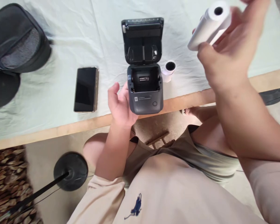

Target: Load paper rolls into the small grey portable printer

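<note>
- Right hand (224, 56) is up off the table (60, 124), fingers wrapped round a paper roll (210, 26), long axis tilted up-right.
- The printer (144, 84), lid flipped open, sits down-left of the roll.
- Left hand (121, 105) rests against its left side, fingers loose, so that hand's nearer.

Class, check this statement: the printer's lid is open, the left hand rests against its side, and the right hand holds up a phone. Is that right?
Not quite. In the head view the right hand holds up a white paper roll, not a phone; the phone lies on the table. The printer is open, with the left hand against its side.
</note>
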`<move>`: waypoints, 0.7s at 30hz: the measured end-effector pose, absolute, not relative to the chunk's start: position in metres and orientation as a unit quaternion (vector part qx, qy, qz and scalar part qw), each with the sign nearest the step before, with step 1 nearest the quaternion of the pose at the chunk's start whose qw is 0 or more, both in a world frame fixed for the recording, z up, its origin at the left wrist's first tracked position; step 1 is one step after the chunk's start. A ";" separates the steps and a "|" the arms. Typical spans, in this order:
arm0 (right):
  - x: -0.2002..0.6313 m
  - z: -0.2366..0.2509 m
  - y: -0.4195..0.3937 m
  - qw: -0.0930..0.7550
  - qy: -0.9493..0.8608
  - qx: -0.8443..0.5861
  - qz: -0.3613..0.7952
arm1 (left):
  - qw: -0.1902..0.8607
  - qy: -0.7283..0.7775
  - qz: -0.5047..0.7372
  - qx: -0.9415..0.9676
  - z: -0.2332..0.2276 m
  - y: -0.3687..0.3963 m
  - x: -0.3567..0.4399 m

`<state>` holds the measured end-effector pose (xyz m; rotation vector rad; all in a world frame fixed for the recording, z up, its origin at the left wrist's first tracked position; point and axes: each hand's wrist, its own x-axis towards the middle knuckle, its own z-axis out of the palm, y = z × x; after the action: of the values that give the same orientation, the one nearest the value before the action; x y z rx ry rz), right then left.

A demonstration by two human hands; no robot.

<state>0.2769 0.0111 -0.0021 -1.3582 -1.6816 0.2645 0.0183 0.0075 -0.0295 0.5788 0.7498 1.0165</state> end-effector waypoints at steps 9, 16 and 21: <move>0.205 0.011 -0.004 0.278 -0.813 -0.509 0.048 | 0.740 0.351 0.487 0.303 -0.038 0.003 0.019; 0.198 0.007 -0.010 0.370 -0.813 -0.449 -0.034 | 0.747 0.338 0.492 0.293 -0.038 0.000 0.018; 0.196 0.004 -0.018 0.352 -0.833 -0.424 0.040 | 0.748 0.332 0.491 0.299 -0.041 0.000 0.016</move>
<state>0.1961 -0.0177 0.0044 -1.0983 -2.1568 0.1028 0.0163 0.0003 -0.0409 0.6546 0.7252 1.0744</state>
